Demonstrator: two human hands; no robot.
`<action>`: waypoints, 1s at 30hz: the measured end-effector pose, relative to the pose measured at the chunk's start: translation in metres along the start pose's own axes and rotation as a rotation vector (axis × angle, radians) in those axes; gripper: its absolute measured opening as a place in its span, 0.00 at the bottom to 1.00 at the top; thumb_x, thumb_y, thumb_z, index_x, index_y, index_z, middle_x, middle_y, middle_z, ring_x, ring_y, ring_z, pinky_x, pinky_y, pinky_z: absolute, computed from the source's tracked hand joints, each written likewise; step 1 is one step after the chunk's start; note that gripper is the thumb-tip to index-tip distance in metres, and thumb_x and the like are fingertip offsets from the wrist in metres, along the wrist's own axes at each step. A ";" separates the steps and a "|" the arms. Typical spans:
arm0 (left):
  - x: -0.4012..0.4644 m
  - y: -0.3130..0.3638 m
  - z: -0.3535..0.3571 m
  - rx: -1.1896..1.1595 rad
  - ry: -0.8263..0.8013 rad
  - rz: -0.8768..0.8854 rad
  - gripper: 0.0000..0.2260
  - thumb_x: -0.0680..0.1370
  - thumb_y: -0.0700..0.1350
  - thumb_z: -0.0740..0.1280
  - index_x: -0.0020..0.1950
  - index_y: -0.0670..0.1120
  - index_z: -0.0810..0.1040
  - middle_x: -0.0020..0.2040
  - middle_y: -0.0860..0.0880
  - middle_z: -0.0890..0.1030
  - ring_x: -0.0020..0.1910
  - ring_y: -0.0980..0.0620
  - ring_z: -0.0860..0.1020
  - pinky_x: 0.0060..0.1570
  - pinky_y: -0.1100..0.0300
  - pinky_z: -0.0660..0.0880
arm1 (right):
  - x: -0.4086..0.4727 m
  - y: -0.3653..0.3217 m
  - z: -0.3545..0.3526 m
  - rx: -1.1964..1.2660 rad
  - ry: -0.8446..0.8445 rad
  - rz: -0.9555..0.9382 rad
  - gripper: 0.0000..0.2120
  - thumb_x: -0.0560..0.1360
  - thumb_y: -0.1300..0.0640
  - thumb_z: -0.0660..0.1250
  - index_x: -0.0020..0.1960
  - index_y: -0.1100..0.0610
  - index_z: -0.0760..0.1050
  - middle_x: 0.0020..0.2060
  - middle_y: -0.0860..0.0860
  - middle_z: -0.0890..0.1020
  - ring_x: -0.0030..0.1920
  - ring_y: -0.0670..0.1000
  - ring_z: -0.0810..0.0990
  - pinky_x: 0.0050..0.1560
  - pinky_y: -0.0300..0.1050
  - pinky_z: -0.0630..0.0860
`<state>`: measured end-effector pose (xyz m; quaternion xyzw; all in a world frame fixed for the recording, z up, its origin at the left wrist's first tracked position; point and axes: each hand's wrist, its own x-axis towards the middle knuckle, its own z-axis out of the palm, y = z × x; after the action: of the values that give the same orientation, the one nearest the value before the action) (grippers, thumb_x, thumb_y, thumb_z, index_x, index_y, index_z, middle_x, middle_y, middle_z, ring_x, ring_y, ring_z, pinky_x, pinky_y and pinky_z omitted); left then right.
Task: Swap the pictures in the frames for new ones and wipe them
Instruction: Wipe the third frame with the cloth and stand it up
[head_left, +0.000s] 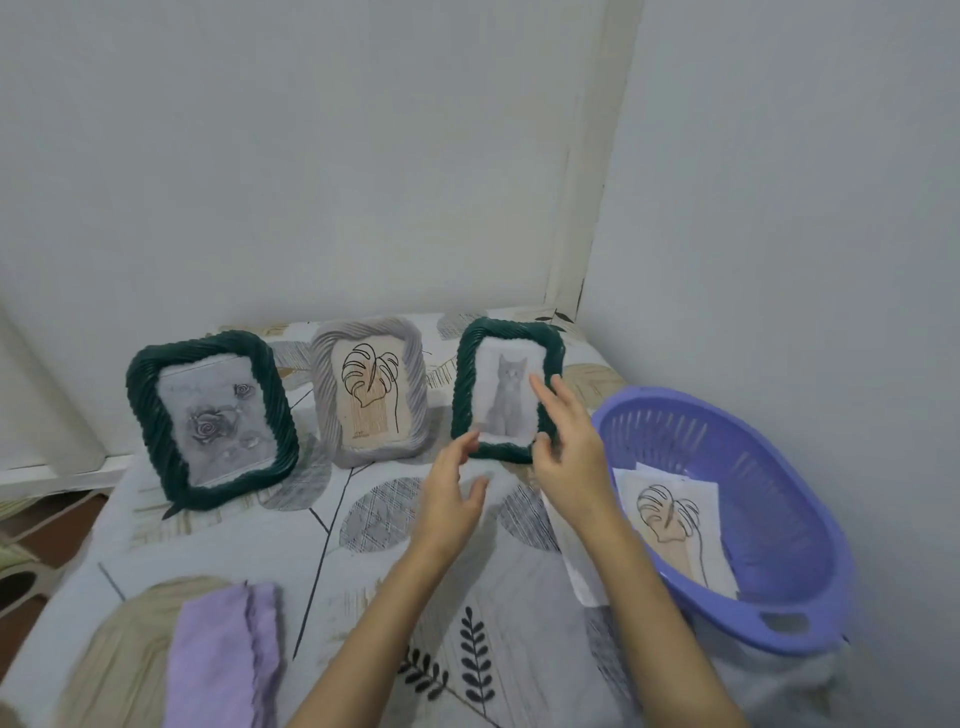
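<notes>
Three picture frames stand upright on a patterned cloth. At the left is a dark green frame with a rose picture. In the middle is a grey frame with a leaf drawing. At the right is a dark green frame with a cat picture. My left hand hovers open just below that frame's lower left corner. My right hand reaches with straight fingers to the frame's right edge, thumb near its bottom rim. A folded purple cloth lies at the front left.
A purple plastic basket at the right holds loose prints, with a leaf drawing on top. White walls meet in a corner behind the frames. The table's left edge drops to a floor with sandals.
</notes>
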<state>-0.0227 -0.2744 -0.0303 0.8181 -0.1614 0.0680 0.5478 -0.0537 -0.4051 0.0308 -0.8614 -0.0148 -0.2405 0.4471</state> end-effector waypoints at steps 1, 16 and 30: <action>-0.009 0.003 0.004 0.000 -0.022 -0.026 0.23 0.76 0.37 0.65 0.69 0.49 0.66 0.63 0.50 0.74 0.61 0.53 0.72 0.60 0.61 0.68 | -0.010 -0.001 -0.017 -0.018 -0.012 -0.019 0.28 0.75 0.70 0.58 0.71 0.49 0.65 0.72 0.48 0.62 0.68 0.39 0.60 0.60 0.23 0.60; -0.058 0.033 0.095 0.470 -0.254 -0.245 0.39 0.71 0.57 0.70 0.75 0.52 0.53 0.73 0.46 0.59 0.70 0.45 0.56 0.68 0.51 0.55 | -0.085 0.091 -0.176 -0.275 0.155 0.696 0.23 0.72 0.70 0.61 0.66 0.59 0.72 0.65 0.64 0.72 0.64 0.61 0.72 0.61 0.46 0.67; -0.051 0.045 0.106 0.222 -0.299 -0.297 0.36 0.70 0.36 0.70 0.74 0.52 0.59 0.67 0.43 0.64 0.67 0.44 0.65 0.67 0.57 0.60 | -0.086 0.101 -0.201 0.190 0.346 0.782 0.30 0.73 0.74 0.54 0.73 0.59 0.62 0.67 0.52 0.71 0.57 0.50 0.72 0.61 0.47 0.70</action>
<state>-0.0926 -0.3782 -0.0470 0.8889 -0.1101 -0.1177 0.4287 -0.1861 -0.6060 0.0147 -0.7042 0.3656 -0.1917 0.5777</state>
